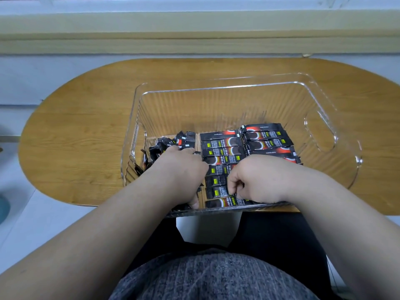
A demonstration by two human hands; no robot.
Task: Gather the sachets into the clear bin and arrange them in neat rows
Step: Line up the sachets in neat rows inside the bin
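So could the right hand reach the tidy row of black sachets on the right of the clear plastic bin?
Likely yes: the right hand, pinching a middle-row sachet, sits inside the open bin beside that row, with nothing between.

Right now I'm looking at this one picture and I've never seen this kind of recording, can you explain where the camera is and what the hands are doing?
There is no machine here: a person works with bare hands, and the single picture comes from a camera worn on the head, looking down. A clear bin sits on a wooden table. Inside it, black sachets lie flat in a middle row and a right row, with a loose heap on the left. The left hand rests down in that heap; whether it grips any is hidden. The right hand pinches with its fingers a sachet at the near end of the middle row.
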